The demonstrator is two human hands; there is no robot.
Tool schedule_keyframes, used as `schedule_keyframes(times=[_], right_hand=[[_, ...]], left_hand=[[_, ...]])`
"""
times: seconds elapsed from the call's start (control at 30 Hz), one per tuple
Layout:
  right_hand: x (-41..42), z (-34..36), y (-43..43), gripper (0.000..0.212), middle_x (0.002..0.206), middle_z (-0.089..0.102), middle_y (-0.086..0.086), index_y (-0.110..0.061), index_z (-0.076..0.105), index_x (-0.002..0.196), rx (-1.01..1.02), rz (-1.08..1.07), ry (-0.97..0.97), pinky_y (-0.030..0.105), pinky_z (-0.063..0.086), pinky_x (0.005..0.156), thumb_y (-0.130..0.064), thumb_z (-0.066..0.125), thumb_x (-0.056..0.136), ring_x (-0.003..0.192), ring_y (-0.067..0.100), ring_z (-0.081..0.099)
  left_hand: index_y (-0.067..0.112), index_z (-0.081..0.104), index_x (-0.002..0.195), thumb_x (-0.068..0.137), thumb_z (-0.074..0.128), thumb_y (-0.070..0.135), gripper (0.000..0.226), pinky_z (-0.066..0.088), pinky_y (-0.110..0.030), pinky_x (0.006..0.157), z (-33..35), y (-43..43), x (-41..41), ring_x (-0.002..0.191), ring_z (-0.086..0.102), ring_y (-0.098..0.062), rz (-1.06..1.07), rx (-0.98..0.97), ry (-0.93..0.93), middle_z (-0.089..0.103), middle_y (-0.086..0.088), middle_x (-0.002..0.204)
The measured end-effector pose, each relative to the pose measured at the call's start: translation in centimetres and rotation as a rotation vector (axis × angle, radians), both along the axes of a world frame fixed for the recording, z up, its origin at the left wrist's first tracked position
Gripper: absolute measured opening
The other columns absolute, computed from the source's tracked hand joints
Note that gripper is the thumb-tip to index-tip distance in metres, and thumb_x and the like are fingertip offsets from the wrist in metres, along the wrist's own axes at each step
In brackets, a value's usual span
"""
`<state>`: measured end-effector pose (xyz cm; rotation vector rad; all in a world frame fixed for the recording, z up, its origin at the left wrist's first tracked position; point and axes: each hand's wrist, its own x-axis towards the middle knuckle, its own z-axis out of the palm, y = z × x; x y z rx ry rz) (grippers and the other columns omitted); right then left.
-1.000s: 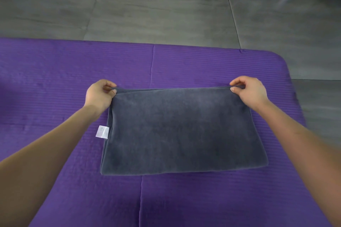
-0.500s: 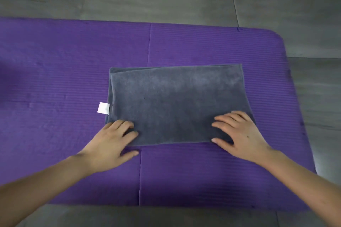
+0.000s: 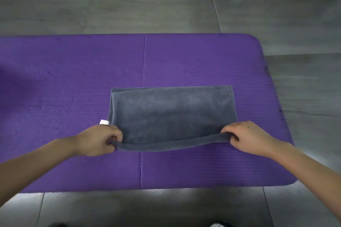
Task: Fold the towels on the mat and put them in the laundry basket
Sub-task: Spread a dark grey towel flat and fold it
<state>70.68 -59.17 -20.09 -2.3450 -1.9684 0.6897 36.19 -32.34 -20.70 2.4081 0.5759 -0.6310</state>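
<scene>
- Pinching near-left corner of grey towel (image 3: 171, 114) with left hand (image 3: 99, 139); fingers curled round the hem, thumb side toward the cloth.
- Pinching near-right corner with right hand (image 3: 247, 137) the same way; fingers curled under, knuckles up.
- Holding the near edge raised a little off the purple mat (image 3: 73, 72); sagging slightly between the two grips, with a darker band of hem showing along the lifted part.
- Leaving the rest of the towel flat on the mat: far edge straight, both far corners down.
- Showing layered edges along the far-left side, so already folded at least once.
- Lying across the mat's seam (image 3: 144, 61), mostly to the right of it, roughly midway between the mat's far and near edges.
- Poking out at the towel's left side: small white tag (image 3: 104, 122), just beside the left hand, partly hidden by it.
- Counting one towel on the mat within view.
- Resting the mat on grey tiled floor (image 3: 147, 2); both rounded right corners in frame, left end cut off by the picture edge.
- Reaching in with bare forearms from the bottom corners, well apart, one to each side of the towel.
- Noting a pale blur at the bottom edge (image 3: 217, 224); cannot tell what.
</scene>
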Motion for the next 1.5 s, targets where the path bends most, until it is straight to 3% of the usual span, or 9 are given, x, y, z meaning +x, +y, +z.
schedule_keyframes(times=[0.1, 0.23, 0.37, 0.5, 0.63, 0.93, 1.1, 1.27, 1.5], right_hand=[[0.9, 2.1, -1.1, 0.029, 0.078, 0.066, -0.024, -0.034, 0.066, 0.093, -0.141, -0.190, 0.313, 0.012, 0.042, 0.070, -0.008, 0.061, 0.082, 0.075, -0.005, 0.059], [3.6, 2.4, -0.3, 0.031, 0.083, 0.068, -0.029, -0.035, 0.065, 0.087, 0.134, -0.500, 0.561, 0.006, 0.043, 0.074, -0.006, 0.072, 0.080, 0.079, -0.010, 0.061], [4.9, 1.6, 3.2, 0.023, 0.088, 0.069, -0.013, -0.028, 0.065, 0.088, 0.330, -0.702, 0.560, 0.006, 0.043, 0.072, -0.008, 0.073, 0.080, 0.075, -0.010, 0.060], [5.8, -0.5, 6.3, 0.018, 0.099, 0.067, -0.005, -0.028, 0.065, 0.096, 0.254, -0.768, 0.400, 0.030, 0.048, 0.086, -0.019, 0.071, 0.082, 0.094, 0.010, 0.061], [6.0, -2.5, 7.2, 0.019, 0.106, 0.065, -0.005, -0.025, 0.064, 0.103, 0.155, -0.778, 0.166, 0.029, 0.040, 0.076, -0.029, 0.066, 0.085, 0.100, 0.017, 0.058], [4.6, -3.2, 6.2, 0.034, 0.112, 0.061, 0.006, -0.017, 0.063, 0.116, 0.279, -0.479, -0.341, 0.044, 0.039, 0.088, -0.035, 0.060, 0.087, 0.102, 0.032, 0.054], [2.3, -3.0, 2.0, 0.047, 0.113, 0.065, 0.003, -0.017, 0.068, 0.110, 0.468, -0.003, -0.345, 0.042, 0.039, 0.095, -0.052, 0.052, 0.082, 0.101, 0.022, 0.059], [2.0, -5.1, -1.2, 0.075, 0.125, 0.059, 0.016, -0.008, 0.055, 0.126, 0.225, 0.059, -0.480, 0.048, 0.049, 0.087, -0.006, 0.079, 0.055, 0.110, 0.031, 0.059], [-2.7, -4.1, -1.7, 0.066, 0.080, 0.065, 0.010, -0.002, 0.066, 0.104, 0.372, 0.111, -0.467, 0.034, 0.052, 0.057, -0.005, 0.078, 0.040, 0.067, 0.025, 0.058]], left_hand=[[0.027, 0.063, 0.070, 0.048, 0.054, 0.038, 0.026, 0.045, -0.016, 0.061, 1.7, 1.5, -0.4, 0.062, 0.055, 0.000, 0.282, -0.297, 0.000, 0.064, 0.009, 0.067], [0.011, 0.065, 0.075, 0.074, 0.071, 0.003, 0.009, 0.047, -0.011, 0.057, 2.3, 3.3, 0.8, 0.059, 0.058, -0.001, 0.751, -0.426, -0.289, 0.066, 0.005, 0.064], [0.013, 0.059, 0.080, 0.083, 0.065, 0.002, 0.013, 0.044, -0.021, 0.062, 1.3, 4.5, 2.5, 0.058, 0.058, -0.002, 1.037, -0.415, -0.477, 0.064, 0.001, 0.070], [0.018, 0.057, 0.079, 0.081, 0.070, 0.006, 0.017, 0.041, -0.023, 0.066, -0.4, 5.2, 3.9, 0.068, 0.054, -0.014, 1.165, -0.306, -0.536, 0.061, -0.004, 0.076], [0.020, 0.057, 0.084, 0.080, 0.073, 0.014, 0.018, 0.042, -0.024, 0.068, -2.2, 5.3, 5.4, 0.073, 0.054, -0.018, 1.222, -0.108, -0.500, 0.063, -0.001, 0.078], [0.010, 0.053, 0.116, 0.082, 0.064, 0.045, 0.049, 0.044, -0.043, 0.093, -3.4, 3.8, 5.7, 0.105, 0.055, -0.035, 1.272, 0.249, -0.286, 0.059, -0.011, 0.110], [0.007, 0.055, 0.097, 0.084, 0.059, 0.050, 0.045, 0.055, -0.046, 0.078, -2.1, 0.0, 2.0, 0.074, 0.057, -0.030, 1.410, -0.182, -0.104, 0.054, -0.012, 0.086], [0.004, 0.058, 0.096, 0.086, 0.061, 0.006, 0.011, 0.057, -0.025, 0.049, -1.3, -0.4, 2.4, 0.073, 0.060, -0.026, 1.588, -0.719, -0.203, 0.057, -0.015, 0.088], [0.012, 0.041, 0.109, 0.081, 0.069, 0.000, 0.041, 0.055, -0.016, 0.049, -2.3, 3.6, 6.7, 0.071, 0.058, -0.014, 1.648, -0.383, -0.610, 0.056, -0.012, 0.102]])
